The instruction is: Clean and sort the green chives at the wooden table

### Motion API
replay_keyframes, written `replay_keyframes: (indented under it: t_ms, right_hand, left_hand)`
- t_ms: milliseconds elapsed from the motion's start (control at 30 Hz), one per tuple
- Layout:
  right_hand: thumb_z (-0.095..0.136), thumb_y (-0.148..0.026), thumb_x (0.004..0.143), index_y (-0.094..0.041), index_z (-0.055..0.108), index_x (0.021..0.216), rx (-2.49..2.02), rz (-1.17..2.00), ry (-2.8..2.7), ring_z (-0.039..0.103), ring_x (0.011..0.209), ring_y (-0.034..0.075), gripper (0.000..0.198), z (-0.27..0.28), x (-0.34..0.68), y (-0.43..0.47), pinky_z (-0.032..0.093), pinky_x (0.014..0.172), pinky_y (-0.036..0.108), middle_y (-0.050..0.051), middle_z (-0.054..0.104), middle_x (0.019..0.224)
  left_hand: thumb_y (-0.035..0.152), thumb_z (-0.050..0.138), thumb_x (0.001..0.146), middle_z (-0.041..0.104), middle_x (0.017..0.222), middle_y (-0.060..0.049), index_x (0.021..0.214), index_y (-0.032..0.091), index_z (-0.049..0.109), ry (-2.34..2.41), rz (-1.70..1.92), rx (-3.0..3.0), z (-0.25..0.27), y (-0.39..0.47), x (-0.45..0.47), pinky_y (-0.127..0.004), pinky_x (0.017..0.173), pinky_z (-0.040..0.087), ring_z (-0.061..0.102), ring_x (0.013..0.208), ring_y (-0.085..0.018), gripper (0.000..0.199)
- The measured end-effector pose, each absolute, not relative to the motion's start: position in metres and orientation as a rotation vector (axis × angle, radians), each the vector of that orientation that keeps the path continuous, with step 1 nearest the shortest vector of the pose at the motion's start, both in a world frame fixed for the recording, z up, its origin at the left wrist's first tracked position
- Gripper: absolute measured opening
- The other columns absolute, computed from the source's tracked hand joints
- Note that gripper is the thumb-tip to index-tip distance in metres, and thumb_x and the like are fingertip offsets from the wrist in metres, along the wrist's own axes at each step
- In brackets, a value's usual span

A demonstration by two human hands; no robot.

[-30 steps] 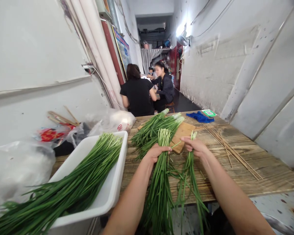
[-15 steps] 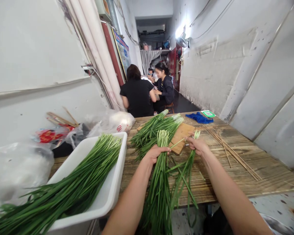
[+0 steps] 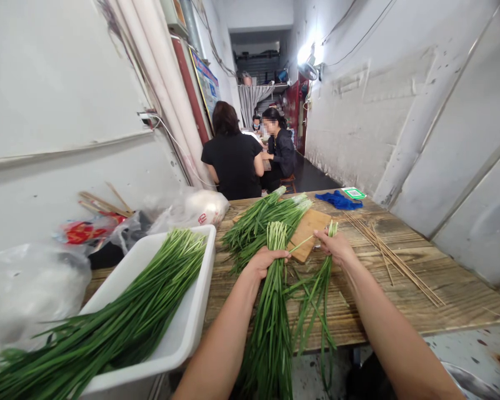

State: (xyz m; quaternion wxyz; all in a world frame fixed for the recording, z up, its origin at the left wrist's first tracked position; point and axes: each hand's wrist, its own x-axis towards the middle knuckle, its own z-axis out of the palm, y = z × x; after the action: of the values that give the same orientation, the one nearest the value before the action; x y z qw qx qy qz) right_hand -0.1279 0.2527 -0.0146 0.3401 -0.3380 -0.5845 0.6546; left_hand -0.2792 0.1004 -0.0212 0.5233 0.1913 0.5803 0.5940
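Note:
My left hand [image 3: 268, 261] is wrapped round a thick bunch of garlic chives [image 3: 274, 311], pale cut ends up, green leaves hanging past the table's front edge. In my right hand [image 3: 335, 246] is a thinner bunch of chives [image 3: 324, 283], its leaves drooping. A single pale stalk [image 3: 302, 244] stretches between the two hands, its right end at my right fingertips. Just beyond, a pile of chives [image 3: 258, 219] lies partly on a wooden cutting board [image 3: 314, 225]. To the left, more chives [image 3: 150, 300] fill a white plastic tub [image 3: 198, 316].
Thin bamboo sticks [image 3: 394, 258] lie on the wooden table [image 3: 441, 278] at right. A blue cloth [image 3: 339, 200] and a green-edged code card [image 3: 354, 193] are at its far edge. Plastic bags [image 3: 25, 300] crowd the left. People [image 3: 233, 155] sit beyond the table.
My right hand has shifted very slightly left, its fingertips now closed at the single stalk's end. Both bunches remain held. The people beyond have moved a little.

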Motion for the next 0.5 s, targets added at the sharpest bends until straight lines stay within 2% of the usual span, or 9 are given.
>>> replay_keyframes:
  t_ms: [133, 267, 367, 433, 500]
  right_hand:
    - [0.072, -0.034, 0.066, -0.018, 0.053, 0.067, -0.917, 1.714, -1.439, 0.023, 0.030, 0.004, 0.024, -0.015, -0.127, 0.258, 0.013, 0.031, 0.019, -0.011, 0.028, 0.035]
    - [0.070, -0.018, 0.062, -0.017, 0.060, 0.084, -0.933, 1.712, -1.482, 0.033, 0.031, 0.005, 0.024, -0.011, -0.128, 0.255, 0.017, 0.031, 0.016, -0.008, 0.047, 0.044]
    - [0.068, -0.021, 0.066, -0.015, 0.061, 0.071, -1.022, 1.610, -1.614, 0.032, 0.029, 0.004, 0.011, -0.008, -0.128, 0.251, 0.016, 0.029, 0.017, -0.006, 0.046, 0.039]
    - [0.065, -0.029, 0.071, -0.015, 0.059, 0.061, -1.062, 1.565, -1.657, 0.030, 0.028, 0.004, 0.019, -0.005, -0.127, 0.248, 0.016, 0.029, 0.018, -0.005, 0.041, 0.034]
    - [0.062, -0.034, 0.075, -0.015, 0.059, 0.062, -1.069, 1.598, -1.659, 0.030, 0.027, 0.005, 0.023, 0.000, -0.126, 0.245, 0.016, 0.028, 0.018, -0.005, 0.039, 0.032]
  left_hand:
    - [0.021, 0.086, 0.045, 0.066, 0.060, -0.006, 0.066, 0.006, 0.069, 1.371, 1.438, 0.443, -0.020, 0.100, -0.279, -0.020, 0.051, 0.047, 0.058, 0.050, -0.010, 0.031]
    - [0.020, 0.085, 0.048, 0.066, 0.058, -0.006, 0.066, 0.005, 0.070, 1.367, 1.438, 0.440, -0.016, 0.099, -0.278, -0.020, 0.051, 0.047, 0.058, 0.049, -0.010, 0.028]
    - [0.018, 0.084, 0.051, 0.066, 0.058, -0.006, 0.067, 0.006, 0.070, 1.359, 1.441, 0.449, -0.016, 0.099, -0.277, -0.019, 0.050, 0.047, 0.057, 0.049, -0.009, 0.025]
    - [0.018, 0.084, 0.051, 0.066, 0.060, -0.006, 0.067, 0.006, 0.069, 1.352, 1.447, 0.445, -0.017, 0.100, -0.278, -0.019, 0.050, 0.047, 0.058, 0.049, -0.009, 0.025]
    - [0.019, 0.085, 0.050, 0.066, 0.059, -0.006, 0.067, 0.006, 0.069, 1.349, 1.443, 0.439, -0.018, 0.100, -0.278, -0.019, 0.049, 0.047, 0.058, 0.049, -0.009, 0.027]
